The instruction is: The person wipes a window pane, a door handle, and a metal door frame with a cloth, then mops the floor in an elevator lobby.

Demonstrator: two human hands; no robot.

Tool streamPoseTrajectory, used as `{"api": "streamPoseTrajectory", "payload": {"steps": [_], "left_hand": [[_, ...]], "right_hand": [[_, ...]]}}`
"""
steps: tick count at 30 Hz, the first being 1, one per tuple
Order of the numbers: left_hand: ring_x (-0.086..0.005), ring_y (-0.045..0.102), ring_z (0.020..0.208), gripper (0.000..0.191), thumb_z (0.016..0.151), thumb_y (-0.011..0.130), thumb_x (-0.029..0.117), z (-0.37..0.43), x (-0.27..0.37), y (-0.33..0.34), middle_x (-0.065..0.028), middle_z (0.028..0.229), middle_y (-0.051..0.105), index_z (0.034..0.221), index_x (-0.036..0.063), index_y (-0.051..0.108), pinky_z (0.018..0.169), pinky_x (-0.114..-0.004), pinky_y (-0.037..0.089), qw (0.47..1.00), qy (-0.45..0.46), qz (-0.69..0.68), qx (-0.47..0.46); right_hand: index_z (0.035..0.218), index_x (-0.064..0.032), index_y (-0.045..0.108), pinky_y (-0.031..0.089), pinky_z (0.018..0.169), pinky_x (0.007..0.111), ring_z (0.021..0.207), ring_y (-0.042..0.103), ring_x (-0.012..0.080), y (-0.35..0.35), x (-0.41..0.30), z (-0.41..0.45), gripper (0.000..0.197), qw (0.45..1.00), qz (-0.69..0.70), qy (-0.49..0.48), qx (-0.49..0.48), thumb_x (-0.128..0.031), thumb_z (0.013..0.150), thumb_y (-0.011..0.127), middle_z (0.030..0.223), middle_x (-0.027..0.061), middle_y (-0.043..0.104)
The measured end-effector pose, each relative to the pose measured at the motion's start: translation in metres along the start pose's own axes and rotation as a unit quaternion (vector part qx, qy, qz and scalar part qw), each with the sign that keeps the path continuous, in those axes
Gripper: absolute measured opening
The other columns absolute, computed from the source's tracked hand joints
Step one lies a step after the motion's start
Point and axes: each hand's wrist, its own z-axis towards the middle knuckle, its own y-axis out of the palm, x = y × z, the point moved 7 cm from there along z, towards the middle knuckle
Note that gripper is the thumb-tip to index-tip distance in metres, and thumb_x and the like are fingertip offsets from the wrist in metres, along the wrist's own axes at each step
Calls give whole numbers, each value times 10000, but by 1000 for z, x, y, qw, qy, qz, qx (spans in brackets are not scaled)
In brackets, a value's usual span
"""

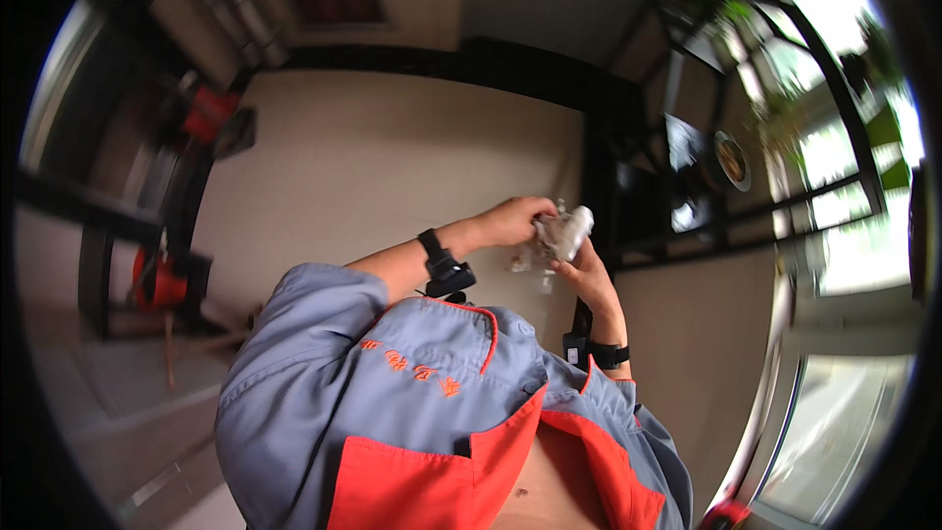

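My left hand [519,219] reaches in from the left, its fingers closed on one side of a crumpled white and clear bundle [570,232], perhaps plastic wrapping. On the bundle's lower right side, my right hand [589,276] grips it with the thumb and fingers. A smooth, rounded white end sticks out at the top right. Small clear scraps [521,260] show just below the bundle; whether they hang from it or lie apart, I cannot tell. Motion blur hides the bundle's exact make-up. Each wrist wears a black strap with a small device.
Beige flooring [383,140] spreads beneath the hands, with a dark border. On the right, a black-framed stand [817,202] is near a round dish [732,160], plants and bright windows. Blurred red and black objects [163,280] are at the left.
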Motion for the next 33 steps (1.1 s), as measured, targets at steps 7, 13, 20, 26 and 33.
{"api": "streamPoseTrajectory", "payload": {"steps": [7, 13, 20, 26, 33], "left_hand": [[-235, 551, 924, 310, 712, 623, 75, -94, -30, -79, -112, 1017, 550, 1017, 36, 579, 826, -334, 439, 976, -93, 69, 184], [-198, 549, 920, 353, 757, 617, 134, -232, -70, -132, -119, 1134, 478, 1097, 80, 540, 830, -320, 442, 906, -241, 46, 345], [-205, 548, 961, 556, 879, 510, 331, -333, -88, -176, -124, 1195, 466, 1329, 90, 288, 657, -324, 519, 858, -219, -215, 413], [-108, 522, 828, 340, 806, 613, 174, -408, -82, -260, -51, 913, 562, 1070, 4, 480, 664, -255, 454, 834, -161, -93, 520], [-99, 518, 800, 321, 743, 608, 116, -504, -106, -323, -39, 874, 558, 1021, -6, 502, 713, -251, 435, 762, -169, -124, 613]], "right_hand": [[934, 5, 615, 477, 649, 249, 693, 588, 114, 90, -25, 91, 170, 985, -15, 28, -172, -72, 783, 598, 806, 36, 636], [908, 19, 590, 510, 608, 257, 663, 618, 149, 185, -17, 143, 135, 961, -26, 46, -272, -67, 807, 565, 784, 77, 629], [983, 12, 578, 499, 673, 266, 736, 601, 141, 347, -100, 150, 191, 902, 1, -23, -431, -56, 806, 554, 834, 69, 620], [977, 10, 573, 462, 741, 272, 811, 563, 133, 484, -125, 144, 212, 850, -83, -49, -517, -55, 775, 583, 852, 56, 610], [1291, -47, 297, 476, 776, 325, 992, 542, 221, 590, -181, 148, 693, 811, -69, -51, -579, -302, 768, 673, 1208, 148, 456]]}}
